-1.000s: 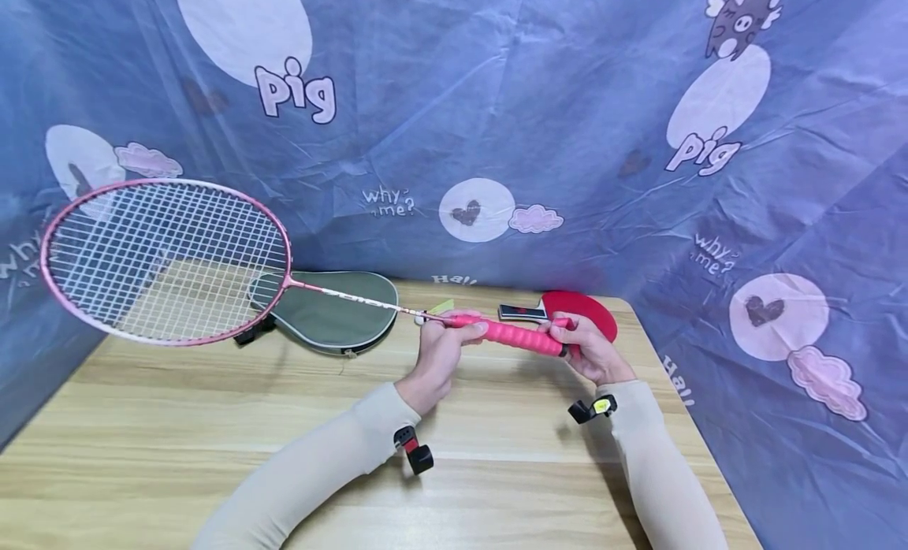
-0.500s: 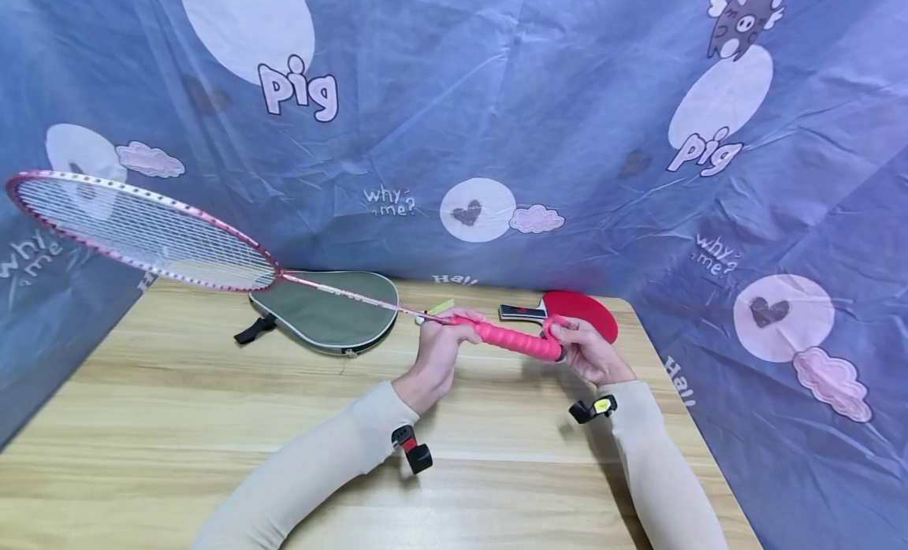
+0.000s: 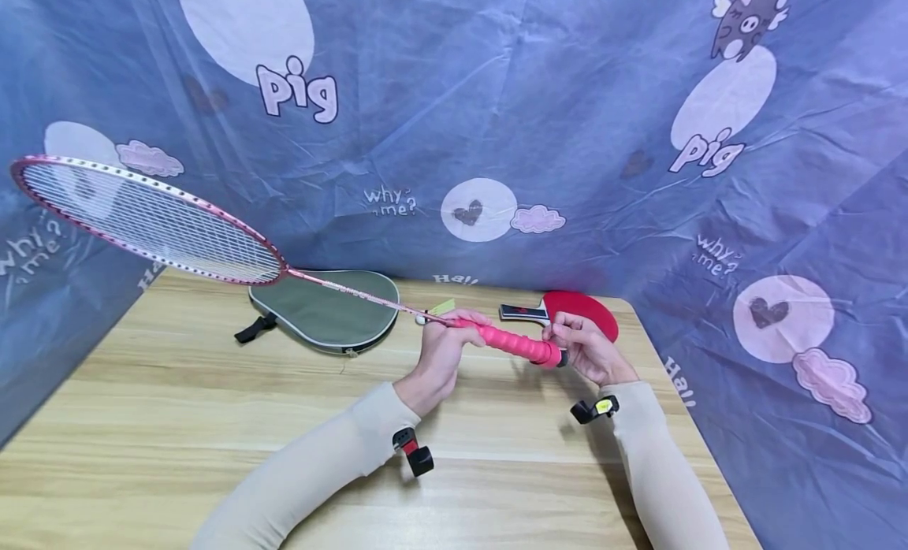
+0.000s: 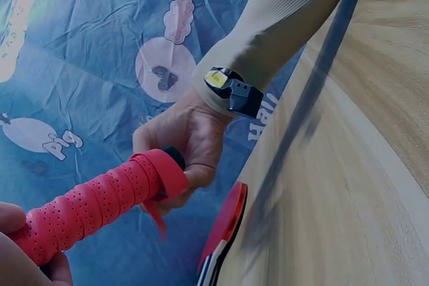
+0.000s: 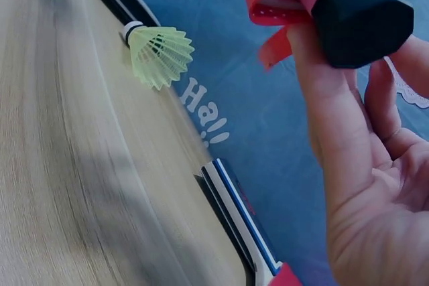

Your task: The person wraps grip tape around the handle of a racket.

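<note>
My left hand (image 3: 441,347) grips the pink handle of a badminton racket (image 3: 340,288) near the shaft, holding it above the table with its head raised to the left. Ridged, perforated pink overgrip tape (image 4: 94,207) winds around the handle. Close to the black butt cap (image 5: 365,21), a loose turn of tape stands off and its short end (image 5: 273,48) hangs free. My right hand (image 3: 587,351) is at this end, thumb and fingers curled in at the tape; the handle partly hides the fingertips in the right wrist view.
On the wooden table (image 3: 340,455) lie a green racket case (image 3: 333,310) and a red table tennis bat (image 3: 585,310). A yellow shuttlecock (image 5: 159,53) rests between them at the back. Blue printed cloth (image 3: 397,140) hangs behind.
The racket head has turned from nearly face-on to a narrow, edge-on slant. The tape by my right hand has gone from a raised strip to lying closer around the handle end.
</note>
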`<state>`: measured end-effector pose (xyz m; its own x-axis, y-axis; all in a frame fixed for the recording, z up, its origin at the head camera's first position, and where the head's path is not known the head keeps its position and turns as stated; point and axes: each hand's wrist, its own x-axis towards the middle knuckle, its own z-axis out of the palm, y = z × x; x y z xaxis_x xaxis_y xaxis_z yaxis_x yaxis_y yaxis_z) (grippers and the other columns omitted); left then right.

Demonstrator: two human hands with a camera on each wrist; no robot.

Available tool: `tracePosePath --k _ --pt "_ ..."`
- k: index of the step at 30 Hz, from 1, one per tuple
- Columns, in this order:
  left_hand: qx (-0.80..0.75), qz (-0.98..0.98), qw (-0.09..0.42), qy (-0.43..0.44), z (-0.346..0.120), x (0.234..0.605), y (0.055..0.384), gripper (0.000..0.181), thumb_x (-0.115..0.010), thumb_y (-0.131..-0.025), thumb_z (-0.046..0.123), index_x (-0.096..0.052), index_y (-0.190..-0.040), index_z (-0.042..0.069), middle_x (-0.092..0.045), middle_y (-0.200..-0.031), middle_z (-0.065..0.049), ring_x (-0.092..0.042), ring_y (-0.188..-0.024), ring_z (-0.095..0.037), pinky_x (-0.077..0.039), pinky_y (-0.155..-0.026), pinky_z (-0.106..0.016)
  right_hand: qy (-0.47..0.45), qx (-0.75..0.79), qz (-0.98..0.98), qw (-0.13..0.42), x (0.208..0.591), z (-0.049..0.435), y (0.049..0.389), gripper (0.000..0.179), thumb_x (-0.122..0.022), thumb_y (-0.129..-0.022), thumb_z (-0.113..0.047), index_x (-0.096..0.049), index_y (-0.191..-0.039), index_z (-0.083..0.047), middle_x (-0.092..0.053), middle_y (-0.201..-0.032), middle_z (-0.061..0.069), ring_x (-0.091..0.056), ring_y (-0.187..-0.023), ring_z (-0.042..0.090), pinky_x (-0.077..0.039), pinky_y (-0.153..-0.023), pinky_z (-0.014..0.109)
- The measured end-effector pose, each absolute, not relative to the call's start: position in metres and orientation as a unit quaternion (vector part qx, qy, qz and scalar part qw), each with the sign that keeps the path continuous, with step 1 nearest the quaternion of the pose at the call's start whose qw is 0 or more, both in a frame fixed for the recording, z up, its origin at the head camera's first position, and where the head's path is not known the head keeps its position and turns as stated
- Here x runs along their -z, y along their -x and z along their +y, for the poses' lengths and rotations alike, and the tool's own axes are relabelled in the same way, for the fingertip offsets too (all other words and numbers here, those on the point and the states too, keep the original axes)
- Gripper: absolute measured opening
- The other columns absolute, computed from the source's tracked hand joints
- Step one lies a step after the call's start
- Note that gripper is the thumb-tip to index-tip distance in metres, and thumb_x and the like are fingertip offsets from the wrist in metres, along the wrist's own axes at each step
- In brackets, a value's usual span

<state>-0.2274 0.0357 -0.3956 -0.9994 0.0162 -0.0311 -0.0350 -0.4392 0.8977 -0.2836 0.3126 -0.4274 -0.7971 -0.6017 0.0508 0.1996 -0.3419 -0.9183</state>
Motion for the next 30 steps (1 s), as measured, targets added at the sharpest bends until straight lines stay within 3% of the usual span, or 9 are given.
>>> tracePosePath --k 4,11,14,20,23,30 --pt "-0.845 0.534 0.017 0.014 0.036 0.397 0.226 0.03 -0.065 -0.064 -0.013 -0.072 -0.091 -0.004 -0.078 -0.087 0.0 -0.069 -0.097 -0.018 -0.051 -0.089 -0.028 0.184 0.78 0.552 0.229 0.425 0.308 0.283 0.029 -0.039 -0.103 0.006 -0.063 -0.093 -0.007 -0.073 -0.093 0.003 -0.072 -0.086 0.009 -0.059 -0.075 0.015" --pt "-0.843 0.538 0.015 0.017 0.038 0.398 0.225 0.032 -0.064 -0.064 -0.014 -0.07 -0.095 -0.008 -0.078 -0.089 -0.003 -0.068 -0.096 -0.019 -0.052 -0.089 -0.029 0.148 0.722 0.654 0.171 0.422 0.297 0.278 0.024 -0.055 -0.093 0.013 -0.061 -0.088 -0.01 -0.066 -0.086 -0.003 -0.066 -0.079 0.006 -0.054 -0.063 0.015" --pt "-0.839 0.543 0.013 0.021 0.039 0.398 0.224 0.03 -0.065 -0.064 -0.014 -0.071 -0.091 -0.005 -0.077 -0.091 -0.006 -0.067 -0.097 -0.019 -0.049 -0.091 -0.029 0.113 0.725 0.667 0.133 0.421 0.295 0.277 0.024 -0.059 -0.091 0.014 -0.058 -0.087 -0.01 -0.064 -0.084 -0.003 -0.065 -0.076 0.006 -0.057 -0.068 0.016" --pt "-0.839 0.544 0.011 0.021 0.037 0.4 0.225 0.029 -0.065 -0.064 -0.013 -0.071 -0.091 -0.003 -0.076 -0.088 0.001 -0.068 -0.1 -0.02 -0.048 -0.097 -0.032 0.044 0.749 0.658 0.066 0.42 0.293 0.279 0.024 -0.062 -0.091 0.012 -0.057 -0.085 -0.01 -0.063 -0.083 -0.004 -0.066 -0.075 0.005 -0.062 -0.076 0.023" --pt "-0.842 0.539 0.01 0.02 0.036 0.4 0.226 0.029 -0.065 -0.064 -0.014 -0.072 -0.09 -0.002 -0.077 -0.088 0.0 -0.068 -0.1 -0.02 -0.047 -0.097 -0.032 0.028 0.757 0.65 0.056 0.421 0.29 0.279 0.025 -0.061 -0.091 0.014 -0.057 -0.084 -0.01 -0.062 -0.081 -0.004 -0.066 -0.074 0.006 -0.063 -0.076 0.025" --pt "-0.852 0.523 0.004 0.01 0.035 0.4 0.227 0.033 -0.056 -0.061 -0.019 -0.071 -0.076 0.007 -0.077 -0.085 -0.003 -0.07 -0.103 -0.029 -0.048 -0.088 -0.029 0.01 0.748 0.657 0.088 0.423 0.283 0.277 0.028 -0.058 -0.092 0.013 -0.059 -0.081 -0.013 -0.066 -0.076 -0.006 -0.064 -0.07 0.003 -0.055 -0.059 0.015"
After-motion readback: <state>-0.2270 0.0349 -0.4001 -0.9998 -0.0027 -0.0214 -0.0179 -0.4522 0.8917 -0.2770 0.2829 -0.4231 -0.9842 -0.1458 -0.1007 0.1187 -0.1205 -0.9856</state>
